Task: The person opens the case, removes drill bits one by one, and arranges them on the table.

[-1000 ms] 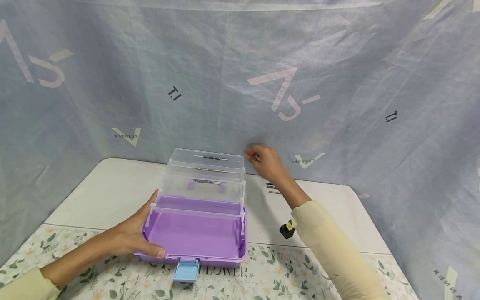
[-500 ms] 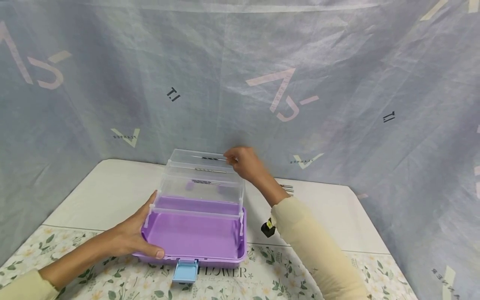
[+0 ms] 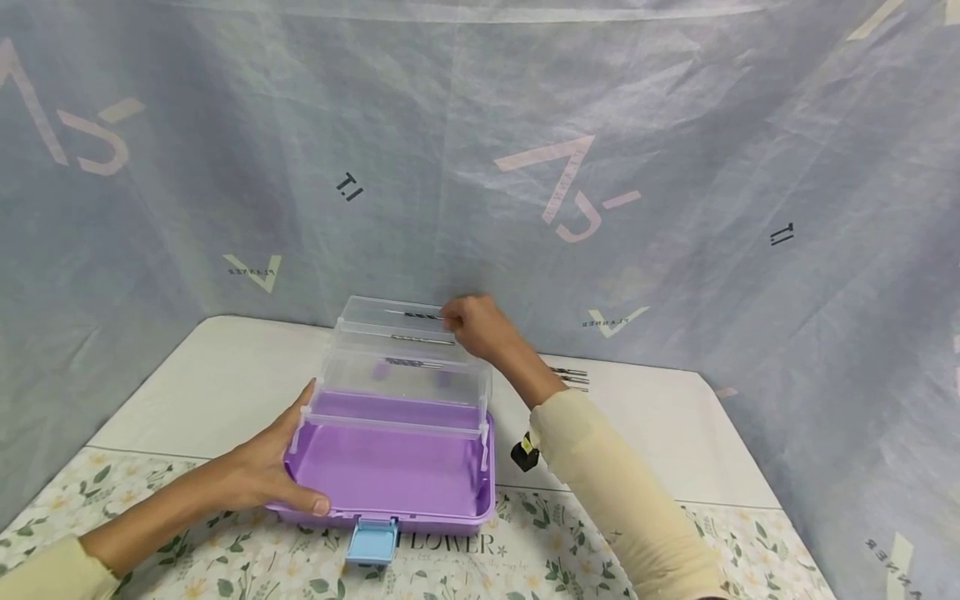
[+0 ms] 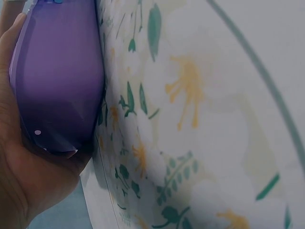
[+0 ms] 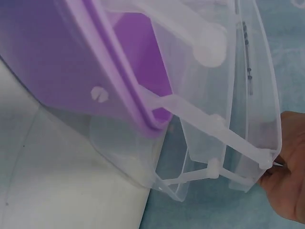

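Note:
A purple toolbox (image 3: 390,471) stands with its clear trays (image 3: 345,312) unfolded in steps at the back. My left hand (image 3: 258,471) grips its left end, thumb over the front rim; the left wrist view shows the palm (image 4: 33,186) against the purple wall (image 4: 62,81). Up at the top tray's right end, my right hand (image 3: 480,327) pinches a thin drill bit, mostly hidden; a silver tip (image 5: 278,164) shows by the fingers in the right wrist view. Drill bits lie in the top tray (image 3: 420,316), the middle tray (image 3: 422,340) and the lower tray (image 3: 414,363).
Several drill bits (image 3: 576,380) lie on the white table (image 3: 630,433) right of the toolbox, partly behind the right forearm. A blue latch (image 3: 372,542) hangs open at the front, over a flowered cloth (image 3: 570,550). A grey curtain (image 3: 420,167) hangs behind.
My right hand has moved left, from beside the trays to over the top tray's right end. The left hand and the toolbox have stayed in place.

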### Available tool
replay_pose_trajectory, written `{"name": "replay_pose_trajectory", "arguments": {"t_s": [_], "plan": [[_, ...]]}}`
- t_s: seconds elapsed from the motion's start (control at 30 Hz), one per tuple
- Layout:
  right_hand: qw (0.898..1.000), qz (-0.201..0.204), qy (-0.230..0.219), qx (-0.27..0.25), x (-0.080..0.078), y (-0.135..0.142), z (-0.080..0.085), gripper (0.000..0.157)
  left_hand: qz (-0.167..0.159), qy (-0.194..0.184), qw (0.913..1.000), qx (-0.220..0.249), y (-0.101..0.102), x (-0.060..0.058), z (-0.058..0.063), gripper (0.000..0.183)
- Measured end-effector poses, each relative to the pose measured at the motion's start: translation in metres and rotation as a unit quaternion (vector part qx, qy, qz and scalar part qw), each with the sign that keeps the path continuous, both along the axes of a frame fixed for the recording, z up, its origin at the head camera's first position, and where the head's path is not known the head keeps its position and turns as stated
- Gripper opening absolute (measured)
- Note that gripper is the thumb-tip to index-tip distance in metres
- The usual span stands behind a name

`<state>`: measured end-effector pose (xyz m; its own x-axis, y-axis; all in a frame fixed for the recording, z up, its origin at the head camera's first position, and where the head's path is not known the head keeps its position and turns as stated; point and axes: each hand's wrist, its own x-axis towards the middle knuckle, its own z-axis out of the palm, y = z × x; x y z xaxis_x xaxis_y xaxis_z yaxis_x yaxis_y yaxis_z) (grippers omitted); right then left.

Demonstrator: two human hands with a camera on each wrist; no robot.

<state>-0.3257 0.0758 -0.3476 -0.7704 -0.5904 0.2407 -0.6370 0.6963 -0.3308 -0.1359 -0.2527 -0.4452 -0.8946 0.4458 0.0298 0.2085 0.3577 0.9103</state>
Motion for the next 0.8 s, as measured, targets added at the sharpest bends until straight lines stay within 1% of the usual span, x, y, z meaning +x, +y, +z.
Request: {"name": "replay_pose_trajectory", "arguments": {"t_s": [0.1, 0.17, 0.23, 0.37, 0.5, 0.67, 0.8], "plan": [[1.000, -0.009, -0.009, 0.007, 0.0013, -0.0021, 0.0006, 0.016, -0.006, 0.000, 0.9999, 0.016, 0.0012, -0.0009, -0.0008, 0.170], [1.000, -0.013, -0.009, 0.016, 0.0014, -0.0034, 0.0006, 0.019, -0.014, -0.003, 0.9994, 0.033, 0.0021, -0.0016, -0.0015, 0.169], [1.000, -0.014, 0.001, 0.026, 0.0009, -0.0045, 0.0004, 0.021, -0.020, -0.008, 0.9986, 0.048, 0.0027, -0.0020, -0.0017, 0.169], [0.999, -0.017, 0.010, 0.039, -0.0009, -0.0056, 0.0001, 0.022, -0.010, -0.003, 0.9996, 0.028, 0.0020, -0.0012, -0.0004, 0.170], [0.999, -0.028, 0.009, 0.029, -0.0023, -0.0060, 0.0006, 0.020, 0.001, 0.000, 1.0000, 0.000, 0.0009, 0.0000, 0.0011, 0.171], [0.999, -0.034, -0.005, 0.023, -0.0025, -0.0063, 0.0030, 0.017, -0.004, -0.001, 0.9999, 0.009, 0.0010, -0.0004, 0.0006, 0.171], [0.999, -0.030, -0.004, 0.038, -0.0018, -0.0068, 0.0048, 0.016, -0.011, -0.010, 0.9995, 0.027, 0.0018, -0.0009, -0.0007, 0.170]]}}
